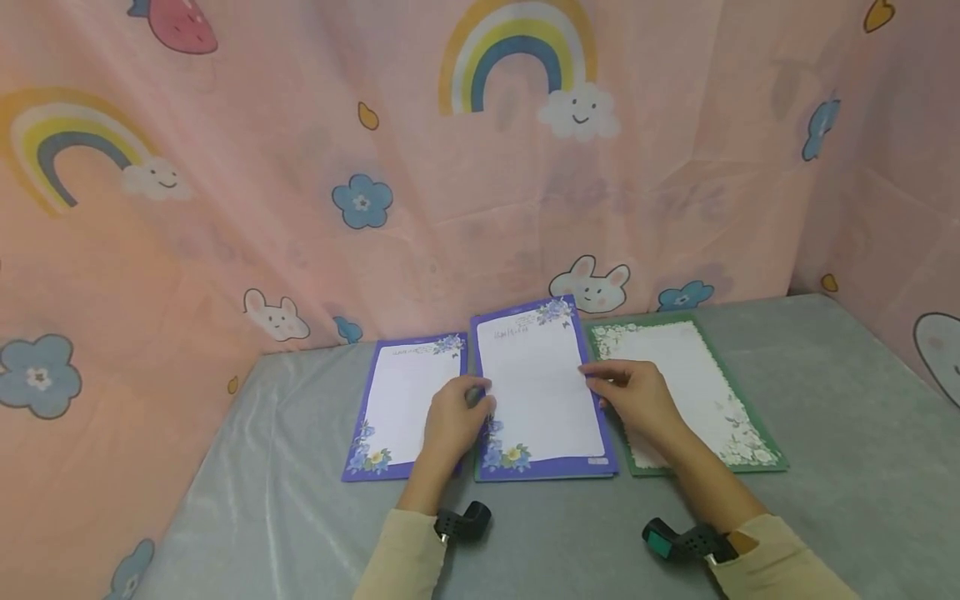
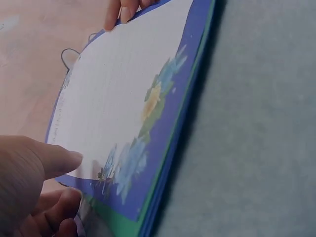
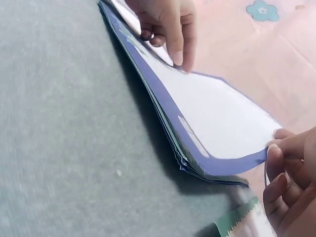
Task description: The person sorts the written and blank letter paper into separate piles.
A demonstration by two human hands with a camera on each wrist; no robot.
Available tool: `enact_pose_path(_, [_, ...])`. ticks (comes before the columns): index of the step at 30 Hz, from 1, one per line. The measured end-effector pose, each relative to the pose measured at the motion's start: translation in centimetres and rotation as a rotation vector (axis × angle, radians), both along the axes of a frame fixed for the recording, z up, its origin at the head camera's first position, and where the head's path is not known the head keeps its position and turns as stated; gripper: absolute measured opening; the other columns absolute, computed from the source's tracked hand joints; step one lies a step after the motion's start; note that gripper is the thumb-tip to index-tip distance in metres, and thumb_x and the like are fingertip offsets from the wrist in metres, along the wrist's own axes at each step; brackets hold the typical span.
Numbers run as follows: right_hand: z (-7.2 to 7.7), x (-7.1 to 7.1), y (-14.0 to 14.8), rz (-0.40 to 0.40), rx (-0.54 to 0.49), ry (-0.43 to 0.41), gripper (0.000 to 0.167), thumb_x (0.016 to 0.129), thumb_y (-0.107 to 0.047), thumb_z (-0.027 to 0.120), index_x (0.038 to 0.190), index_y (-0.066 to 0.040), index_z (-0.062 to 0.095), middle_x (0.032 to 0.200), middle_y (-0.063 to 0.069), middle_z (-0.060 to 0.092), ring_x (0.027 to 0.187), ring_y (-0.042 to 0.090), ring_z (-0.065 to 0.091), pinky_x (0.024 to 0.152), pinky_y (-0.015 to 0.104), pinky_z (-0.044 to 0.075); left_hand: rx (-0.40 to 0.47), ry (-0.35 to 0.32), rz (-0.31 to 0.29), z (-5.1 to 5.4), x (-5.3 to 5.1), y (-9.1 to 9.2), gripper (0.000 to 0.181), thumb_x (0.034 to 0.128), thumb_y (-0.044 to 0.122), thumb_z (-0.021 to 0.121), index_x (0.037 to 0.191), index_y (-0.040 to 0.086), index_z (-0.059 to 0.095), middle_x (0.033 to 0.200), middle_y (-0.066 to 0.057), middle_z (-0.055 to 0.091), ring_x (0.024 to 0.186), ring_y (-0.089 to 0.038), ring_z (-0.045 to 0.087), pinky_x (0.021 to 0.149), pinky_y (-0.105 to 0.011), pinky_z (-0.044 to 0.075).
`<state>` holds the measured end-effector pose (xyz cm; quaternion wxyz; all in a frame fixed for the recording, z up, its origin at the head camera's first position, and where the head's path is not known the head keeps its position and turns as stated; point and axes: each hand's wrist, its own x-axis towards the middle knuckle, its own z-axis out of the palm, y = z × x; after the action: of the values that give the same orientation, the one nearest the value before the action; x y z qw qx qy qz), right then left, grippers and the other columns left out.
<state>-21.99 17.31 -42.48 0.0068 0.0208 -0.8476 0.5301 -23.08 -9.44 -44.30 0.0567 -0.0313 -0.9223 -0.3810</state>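
A purple-bordered sheet of flowered paper (image 1: 536, 392), with writing near its far edge, tops a stack in the middle of the table. My left hand (image 1: 455, 417) grips its left edge, thumb on the face and the other fingers curled at the rim. At the right edge, my right hand (image 1: 637, 400) pinches the sheet between thumb and fingers. In the right wrist view the paper (image 3: 212, 118) bows up at that side, and layered purple and green edges (image 3: 165, 131) show beneath. Another purple-bordered sheet (image 1: 408, 400) lies to the left, a green-bordered flowered sheet (image 1: 690, 367) to the right.
Grey cloth (image 1: 247, 508) covers the table. Behind it hangs a pink curtain (image 1: 465, 183) printed with rainbows, rabbits and flowers, close to the sheets' far edges. Each wrist wears a black strapped device, the left one (image 1: 463, 522) and the right one (image 1: 686, 542).
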Motion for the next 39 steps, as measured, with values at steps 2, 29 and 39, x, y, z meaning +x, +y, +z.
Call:
enact_pose_path(2, [0.0,0.0,0.0,-0.002,-0.009,-0.003,0.025,0.098,-0.013,0.065,0.121,-0.007,0.074,0.112,0.016,0.072,0.068,0.01,0.061,0.051,0.021,0.045,0.063,-0.008,-0.007,0.1,0.0,-0.1,0.027,0.0921,0.018,0.07,0.118,0.013,0.074,0.108,-0.013,0.074,0.076,-0.023,0.069,0.067,-0.038,0.058])
enact_pose_path(29, [0.7,0.5,0.1,-0.017,0.009,0.05,0.032,0.098,-0.026,0.068,0.125,-0.009,0.072,0.117,0.016,0.075,0.114,0.032,0.069,0.078,0.009,0.05,0.265,0.098,-0.005,3.0,0.0,-1.0,0.025,0.0902,0.006,0.071,0.114,0.012,0.077,0.098,-0.01,0.074,0.091,-0.02,0.068,0.081,-0.029,0.055])
enact_pose_path(39, [1.8,0.9,-0.8,0.015,-0.031,0.072,0.032,0.097,-0.024,0.068,0.125,-0.01,0.072,0.116,0.015,0.076,0.096,0.017,0.072,0.07,0.02,0.056,0.26,0.047,0.016,5.0,0.5,-2.4,0.026,0.0932,0.012,0.071,0.118,0.017,0.076,0.106,-0.007,0.075,0.084,-0.017,0.064,0.069,-0.024,0.05])
